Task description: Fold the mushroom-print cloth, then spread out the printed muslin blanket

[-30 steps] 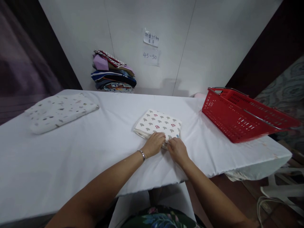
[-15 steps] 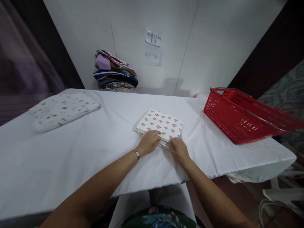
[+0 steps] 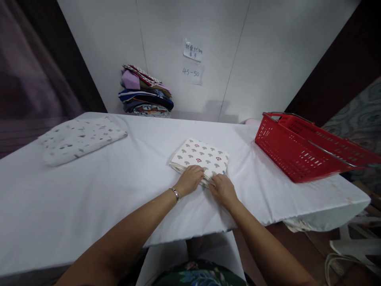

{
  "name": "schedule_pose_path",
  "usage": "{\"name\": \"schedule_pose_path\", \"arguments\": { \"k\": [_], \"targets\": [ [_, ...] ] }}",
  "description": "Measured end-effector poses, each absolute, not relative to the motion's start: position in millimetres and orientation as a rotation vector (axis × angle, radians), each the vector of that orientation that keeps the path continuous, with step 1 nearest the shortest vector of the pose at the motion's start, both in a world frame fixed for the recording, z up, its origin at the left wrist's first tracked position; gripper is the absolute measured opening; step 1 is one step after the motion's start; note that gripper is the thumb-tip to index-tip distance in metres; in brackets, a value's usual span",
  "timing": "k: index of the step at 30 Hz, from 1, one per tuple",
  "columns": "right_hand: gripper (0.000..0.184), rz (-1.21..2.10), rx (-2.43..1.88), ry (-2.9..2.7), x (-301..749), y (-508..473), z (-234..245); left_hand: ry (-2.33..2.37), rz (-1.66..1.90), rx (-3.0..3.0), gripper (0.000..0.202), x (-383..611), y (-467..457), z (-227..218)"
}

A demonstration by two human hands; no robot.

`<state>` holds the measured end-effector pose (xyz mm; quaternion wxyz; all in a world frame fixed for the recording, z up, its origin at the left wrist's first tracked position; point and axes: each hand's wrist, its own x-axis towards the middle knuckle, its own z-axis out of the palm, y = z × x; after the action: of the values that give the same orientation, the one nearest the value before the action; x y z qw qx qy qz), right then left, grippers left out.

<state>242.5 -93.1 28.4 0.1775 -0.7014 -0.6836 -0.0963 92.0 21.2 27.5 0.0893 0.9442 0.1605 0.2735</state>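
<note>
A folded cream cloth [image 3: 202, 155] printed with grey and red mushrooms lies in the middle of the white-covered table, its layers stacked into a rough rectangle. My left hand [image 3: 190, 179], with a silver bracelet at the wrist, grips the near edge of the cloth, fingers curled over the top layer. Close beside it, my right hand [image 3: 222, 190] pinches the same edge near the right front corner, by a small blue mark. Both thumbs are partly hidden at the layered edge.
At the left lies another folded white cloth [image 3: 80, 139] with a leaf-like print. A red plastic basket [image 3: 297, 153] stands at the right end of the table [image 3: 119, 190]. A stack of folded fabrics [image 3: 145, 93] rests at the back against the wall, left of paper signs [image 3: 193, 73].
My left hand has slid slightly right along the near edge, and my right hand slightly left, so they are closer together. The cloth stays in place.
</note>
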Motion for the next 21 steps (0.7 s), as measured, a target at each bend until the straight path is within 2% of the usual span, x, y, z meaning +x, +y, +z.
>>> {"name": "schedule_pose_path", "arguments": {
  "k": [21],
  "targets": [
    [0.015,-0.195,-1.982,-1.902,242,-89,29,0.483,0.869,2.822,0.016,67,28,18]
  ]
}}
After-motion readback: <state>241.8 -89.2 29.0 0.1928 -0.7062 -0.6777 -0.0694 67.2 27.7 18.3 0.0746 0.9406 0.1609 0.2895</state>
